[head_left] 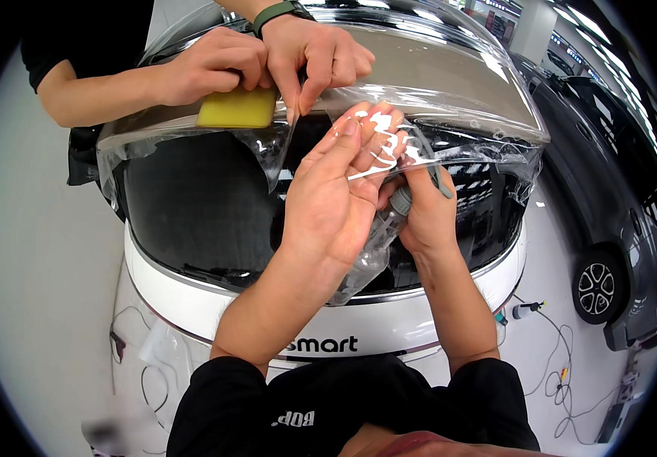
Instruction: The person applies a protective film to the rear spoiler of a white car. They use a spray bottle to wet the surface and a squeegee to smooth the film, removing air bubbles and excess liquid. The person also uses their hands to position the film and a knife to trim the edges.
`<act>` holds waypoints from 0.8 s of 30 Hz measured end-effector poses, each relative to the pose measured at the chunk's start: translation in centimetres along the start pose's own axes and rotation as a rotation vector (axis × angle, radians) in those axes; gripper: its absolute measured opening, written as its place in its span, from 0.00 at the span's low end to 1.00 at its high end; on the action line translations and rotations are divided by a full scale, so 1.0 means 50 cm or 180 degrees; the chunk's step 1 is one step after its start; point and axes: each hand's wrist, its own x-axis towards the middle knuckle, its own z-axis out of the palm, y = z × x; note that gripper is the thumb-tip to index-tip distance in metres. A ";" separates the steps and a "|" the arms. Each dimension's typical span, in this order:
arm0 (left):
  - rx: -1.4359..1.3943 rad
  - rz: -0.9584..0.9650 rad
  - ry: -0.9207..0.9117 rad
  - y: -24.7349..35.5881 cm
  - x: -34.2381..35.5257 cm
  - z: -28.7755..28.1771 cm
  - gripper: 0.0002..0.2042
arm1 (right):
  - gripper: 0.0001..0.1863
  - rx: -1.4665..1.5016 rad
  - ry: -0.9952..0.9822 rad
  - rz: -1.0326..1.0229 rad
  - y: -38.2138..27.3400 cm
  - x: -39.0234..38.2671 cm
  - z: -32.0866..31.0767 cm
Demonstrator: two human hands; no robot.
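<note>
My left hand [328,198] is raised palm up, fingers together and bent, holding clear film [466,107] whose glossy surface lies over the fingertips. My right hand [429,213] grips a translucent spray bottle [366,263] with a grey top, partly hidden behind my left hand. The film reaches across the taupe roof edge of a white car, with loose folds hanging over its dark glass [184,206]. Just beyond my hands, another person's hands [214,68] pinch the film and hold a yellow squeegee [233,108] against the roof.
The other person [84,53] stands at the far left. A dark grey car [626,228] is parked to the right. Cables [561,396] and a small tool [527,310] lie on the pale floor, with more hoses and plastic at lower left.
</note>
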 end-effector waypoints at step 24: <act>0.0123 0.0097 -0.0026 0.007 -0.004 0.003 0.18 | 0.14 -0.0110 0.0051 -0.0280 0.032 0.014 0.017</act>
